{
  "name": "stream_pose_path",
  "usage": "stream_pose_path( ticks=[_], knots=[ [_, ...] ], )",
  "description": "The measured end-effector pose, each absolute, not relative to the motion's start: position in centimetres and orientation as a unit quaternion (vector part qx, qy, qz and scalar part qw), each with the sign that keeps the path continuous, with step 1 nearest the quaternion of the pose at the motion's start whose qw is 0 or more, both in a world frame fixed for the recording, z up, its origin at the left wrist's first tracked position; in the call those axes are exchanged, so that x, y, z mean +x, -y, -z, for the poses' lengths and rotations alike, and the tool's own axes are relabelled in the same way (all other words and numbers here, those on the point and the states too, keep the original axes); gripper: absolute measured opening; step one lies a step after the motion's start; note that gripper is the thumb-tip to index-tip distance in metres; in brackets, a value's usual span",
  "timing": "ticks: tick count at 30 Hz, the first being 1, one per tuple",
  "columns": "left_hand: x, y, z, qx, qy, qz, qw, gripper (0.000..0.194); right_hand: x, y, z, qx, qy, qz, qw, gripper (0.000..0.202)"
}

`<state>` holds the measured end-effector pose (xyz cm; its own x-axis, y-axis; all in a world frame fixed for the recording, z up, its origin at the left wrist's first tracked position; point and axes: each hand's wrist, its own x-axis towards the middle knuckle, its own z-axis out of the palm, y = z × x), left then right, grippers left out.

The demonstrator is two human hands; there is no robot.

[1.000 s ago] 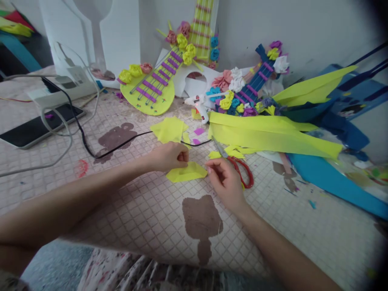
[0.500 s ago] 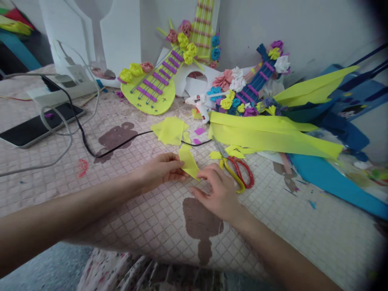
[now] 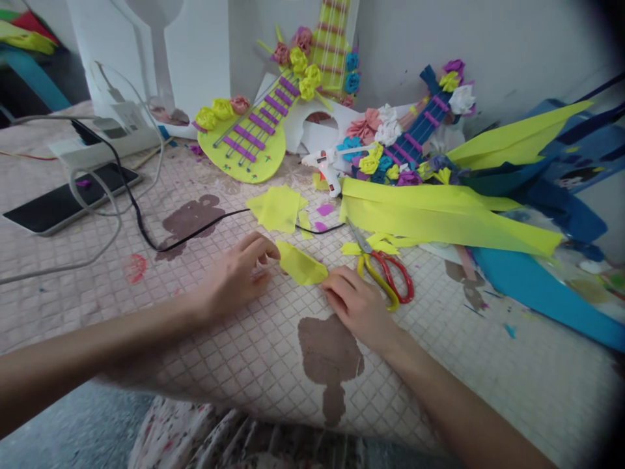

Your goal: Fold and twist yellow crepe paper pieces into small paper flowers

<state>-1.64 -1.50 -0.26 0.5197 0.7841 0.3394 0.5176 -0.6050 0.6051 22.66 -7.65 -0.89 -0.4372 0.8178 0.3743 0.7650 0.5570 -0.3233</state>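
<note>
Right hand (image 3: 354,303): grip closed, thumb and fingertips pinching the right end of a thin yellow crepe-like paper piece (image 3: 301,266). Left hand (image 3: 239,267): grip part-spread, thumb apart from forefinger, fingertips right by the piece's left end; can't tell if they touch. Piece sits between the hands, slanting down to the right.

Just right of right hand: metal scissors with one red and one yellow handle (image 3: 370,252), lying flat. Beyond the hands: loose pile of yellow paper sheets (image 3: 277,207), white glue gun (image 3: 323,164), long folded yellow paper strip (image 3: 439,212). Right of that, wide bright-blue strip (image 3: 541,293).

Surface (image 3: 234,365): pale covering, diamond grid, worn brown patches. Far left: flat black-faced device (image 3: 43,210), white power block (image 3: 114,146), black cable (image 3: 157,249) running under the yellow pile. Back: guitar-shaped crafts with paper flowers, white cutout board (image 3: 200,58), grey wall (image 3: 405,39). Speckled blue-grey floor (image 3: 97,417) below, lower left.

Counts: 1 scissors, 1 glue gun, 1 black-faced device, 2 purple scraps (image 3: 325,210) by the pile, 3 guitar crafts (2 yellow (image 3: 273,156), 1 dark blue (image 3: 410,140)).
</note>
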Motion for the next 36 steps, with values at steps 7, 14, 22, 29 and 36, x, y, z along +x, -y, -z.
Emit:
stream_pose_path(
  ticks=[7, 14, 22, 29, 36],
  knots=[
    [-1.7, -1.5, -0.6, 0.955, -0.215, -0.202, 0.021, 0.016, 22.3, 7.7, 0.9, -0.481, 0.838, -0.067, 0.248, 0.008],
    [-1.4, -0.6, -0.6, 0.957, -0.225, -0.179, 0.043, 0.02, 22.2, 7.5, 0.9, -0.48, 0.842, -0.06, 0.239, 0.012],
    [-1.3, 1.8, -0.6, 0.94, -0.267, -0.194, 0.087, 0.02, 22.2, 7.6, 0.8, -0.467, 0.849, -0.056, 0.24, 0.01],
    [-1.6, 1.7, 0.3, 0.914, -0.301, -0.235, 0.136, 0.013, 22.4, 7.5, 1.1, -0.468, 0.843, -0.098, 0.245, 0.012],
    [-2.1, 1.0, 0.2, 0.904, -0.308, -0.203, 0.215, 0.009, 22.2, 7.5, 0.6, -0.492, 0.822, -0.153, 0.243, 0.01]
  ],
)
